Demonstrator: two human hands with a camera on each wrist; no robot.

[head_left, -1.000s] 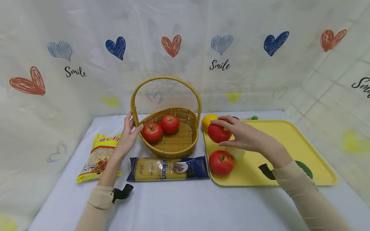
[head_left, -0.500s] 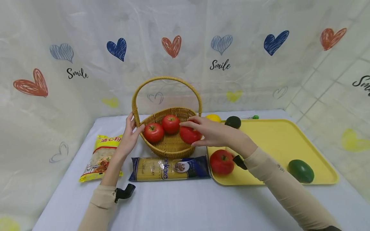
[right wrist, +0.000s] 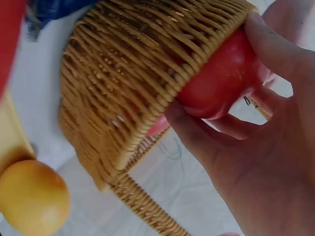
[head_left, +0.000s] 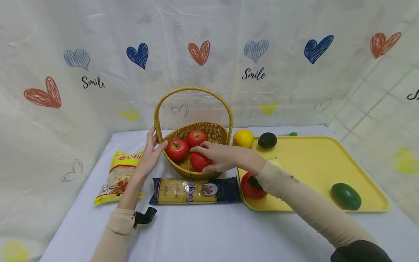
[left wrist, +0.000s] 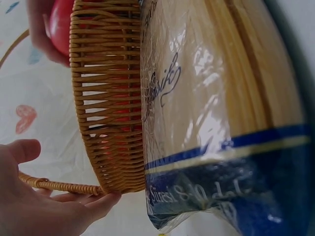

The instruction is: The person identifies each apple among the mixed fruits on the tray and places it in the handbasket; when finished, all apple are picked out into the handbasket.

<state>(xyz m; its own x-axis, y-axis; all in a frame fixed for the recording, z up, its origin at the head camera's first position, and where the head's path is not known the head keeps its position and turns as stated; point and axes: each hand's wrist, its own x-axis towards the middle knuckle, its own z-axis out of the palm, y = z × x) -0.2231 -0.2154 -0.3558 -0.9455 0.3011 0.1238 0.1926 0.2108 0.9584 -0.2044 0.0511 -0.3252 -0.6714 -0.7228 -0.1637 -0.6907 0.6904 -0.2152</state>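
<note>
My right hand [head_left: 220,157] grips a red apple [head_left: 199,162] low inside the wicker basket [head_left: 188,174], at its front rim. In the right wrist view the thumb and fingers spread round this apple [right wrist: 224,78]. Two more red apples, the left one [head_left: 177,150] and the rear one [head_left: 196,138], lie in the basket. My left hand [head_left: 151,154] holds the basket's left side at the foot of its handle [head_left: 193,88], fingers behind and thumb in front. The left wrist view has its fingers against the wicker, the thumb standing off.
A spaghetti pack [head_left: 196,191] lies before the basket, a macaroni bag [head_left: 119,178] to its left. The yellow tray [head_left: 314,160] on the right carries a red apple [head_left: 252,187], partly hidden by my sleeve, and a green fruit [head_left: 345,196]. An orange [head_left: 243,138] and dark avocado [head_left: 267,140] sit at its back.
My right hand has carried the apple leftward from over the tray into the basket and lowered it beside the other two. The left hand has stayed at the basket's handle.
</note>
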